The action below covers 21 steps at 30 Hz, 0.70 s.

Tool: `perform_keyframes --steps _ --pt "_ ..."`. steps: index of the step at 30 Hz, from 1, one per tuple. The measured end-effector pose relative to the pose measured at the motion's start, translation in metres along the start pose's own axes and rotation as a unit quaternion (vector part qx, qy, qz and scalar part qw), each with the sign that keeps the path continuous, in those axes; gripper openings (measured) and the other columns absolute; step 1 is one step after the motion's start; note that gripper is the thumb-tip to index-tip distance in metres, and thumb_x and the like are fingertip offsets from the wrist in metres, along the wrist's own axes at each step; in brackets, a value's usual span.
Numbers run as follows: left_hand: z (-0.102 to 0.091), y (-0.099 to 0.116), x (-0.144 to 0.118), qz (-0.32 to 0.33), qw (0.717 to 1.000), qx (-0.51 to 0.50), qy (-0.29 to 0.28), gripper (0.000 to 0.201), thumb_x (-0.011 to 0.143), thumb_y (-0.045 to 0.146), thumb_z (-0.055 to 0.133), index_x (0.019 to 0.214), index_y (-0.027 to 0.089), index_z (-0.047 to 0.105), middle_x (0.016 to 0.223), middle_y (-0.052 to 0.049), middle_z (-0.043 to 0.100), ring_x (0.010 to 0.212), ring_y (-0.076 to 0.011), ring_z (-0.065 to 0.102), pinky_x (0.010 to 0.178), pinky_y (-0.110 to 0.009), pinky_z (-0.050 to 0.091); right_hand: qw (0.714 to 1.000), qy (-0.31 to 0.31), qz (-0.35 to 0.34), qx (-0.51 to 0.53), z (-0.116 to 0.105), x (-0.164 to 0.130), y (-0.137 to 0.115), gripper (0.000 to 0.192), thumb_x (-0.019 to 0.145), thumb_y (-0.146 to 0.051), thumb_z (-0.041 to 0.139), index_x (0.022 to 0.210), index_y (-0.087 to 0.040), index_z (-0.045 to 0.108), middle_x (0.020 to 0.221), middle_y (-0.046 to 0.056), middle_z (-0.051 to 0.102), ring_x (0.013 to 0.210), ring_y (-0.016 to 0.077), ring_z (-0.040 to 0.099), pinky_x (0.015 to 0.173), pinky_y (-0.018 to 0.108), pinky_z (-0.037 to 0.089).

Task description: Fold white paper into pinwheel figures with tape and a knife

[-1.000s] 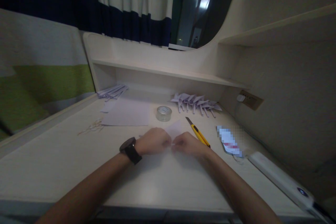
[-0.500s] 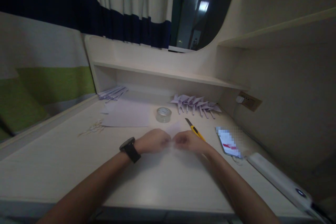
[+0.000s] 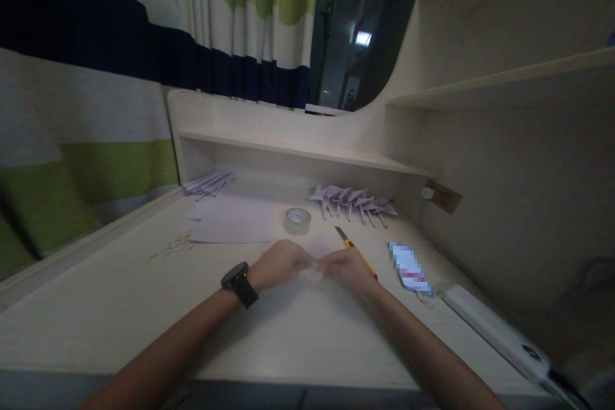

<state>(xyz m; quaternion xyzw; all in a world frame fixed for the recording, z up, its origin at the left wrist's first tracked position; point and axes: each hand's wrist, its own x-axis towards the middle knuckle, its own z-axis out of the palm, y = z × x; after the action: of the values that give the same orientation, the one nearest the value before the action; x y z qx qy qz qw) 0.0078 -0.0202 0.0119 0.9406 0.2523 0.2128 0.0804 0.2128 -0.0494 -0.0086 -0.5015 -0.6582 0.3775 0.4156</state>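
**foldfan22:** Paper first, since that's what your hands are on: a small pale sheet lying flat on the desk, dead centre, with its far edge poking out at 12 o'clock from your knuckles. Your left hand and right hand meet right over its near edge, fingers curled in and pinching it between them. Looks to me like you're holding it low against the desk so the surface backs the crease.

**deskcam_dan:** Agreed on the pinch, though it's dim and the fingertips blur together, so I can't tell exactly how much of the sheet each hand has. Watch is on your left wrist, for reference.

**foldfan22:** Layout makes sense too. Tape roll sits just past the sheet at 11 o'clock, and the yellow utility knife lies just beside your right hand at 1 o'clock, partly hidden under it. Both within easy reach, neither touching the sheet as far as I can see.

**deskcam_dan:** Spare flat sheets are at 10 o'clock, well apart from your hands. The folded paper shapes are lined up under the shelf at 1 o'clock, probably parked there to stay out of the way. Phone is over at 3 o'clock.
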Motion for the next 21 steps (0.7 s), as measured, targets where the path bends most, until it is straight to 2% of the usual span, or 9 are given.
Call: perform_keyframes --steps 4,8,13,17,21 --pt "0.01 0.006 -0.008 0.025 0.999 0.032 0.026 0.024 0.093 0.024 0.046 0.102 0.021 0.068 0.093 -0.007 0.071 0.084 -0.0171 0.064 0.075 -0.026 0.043 0.998 -0.008 -0.021 0.051 -0.002 -0.009 0.008 0.027 0.061 -0.039 0.076 0.073 -0.015 0.076 0.066 0.008 0.071 0.058 0.0162 0.062 0.058 0.028 0.05" --pt "0.018 0.008 -0.013 -0.01 0.997 0.061 0.054 0.022 0.089 0.027 0.053 0.105 0.018 0.066 0.093 -0.009 0.07 0.085 -0.0195 0.063 0.076 -0.029 0.045 0.995 0.039 -0.016 0.085 0.003 -0.009 0.017 0.027 0.059 -0.038 0.076 0.07 -0.014 0.073 0.061 0.007 0.069 0.055 0.0157 0.061 0.058 0.028 0.05" --pt "0.016 0.002 -0.013 -0.014 0.999 0.025 0.019 0.024 0.09 0.032 0.051 0.104 0.022 0.067 0.095 -0.006 0.071 0.086 -0.0193 0.064 0.074 -0.028 0.045 0.994 0.044 -0.007 0.099 0.012 -0.006 0.026 0.028 0.057 -0.036 0.076 0.074 -0.014 0.072 0.061 0.006 0.068 0.054 0.0154 0.061 0.056 0.028 0.049" --pt "0.012 -0.003 -0.013 -0.018 1.0 0.014 0.003 0.024 0.09 0.032 0.05 0.103 0.022 0.068 0.092 -0.007 0.071 0.086 -0.0191 0.063 0.075 -0.028 0.044 0.996 0.056 0.0 0.074 0.007 -0.006 0.029 0.029 0.059 -0.038 0.074 0.074 -0.014 0.071 0.061 0.005 0.068 0.054 0.0158 0.061 0.053 0.028 0.048" --pt "0.009 -0.004 -0.012 -0.003 1.0 0.015 0.0 0.026 0.091 0.032 0.048 0.098 0.019 0.069 0.091 -0.008 0.068 0.085 -0.0181 0.062 0.074 -0.027 0.043 0.997 0.028 -0.063 0.02 0.004 -0.01 0.024 0.031 0.062 -0.032 0.073 0.088 -0.015 0.071 0.078 0.007 0.071 0.065 0.0167 0.063 0.06 0.028 0.049"
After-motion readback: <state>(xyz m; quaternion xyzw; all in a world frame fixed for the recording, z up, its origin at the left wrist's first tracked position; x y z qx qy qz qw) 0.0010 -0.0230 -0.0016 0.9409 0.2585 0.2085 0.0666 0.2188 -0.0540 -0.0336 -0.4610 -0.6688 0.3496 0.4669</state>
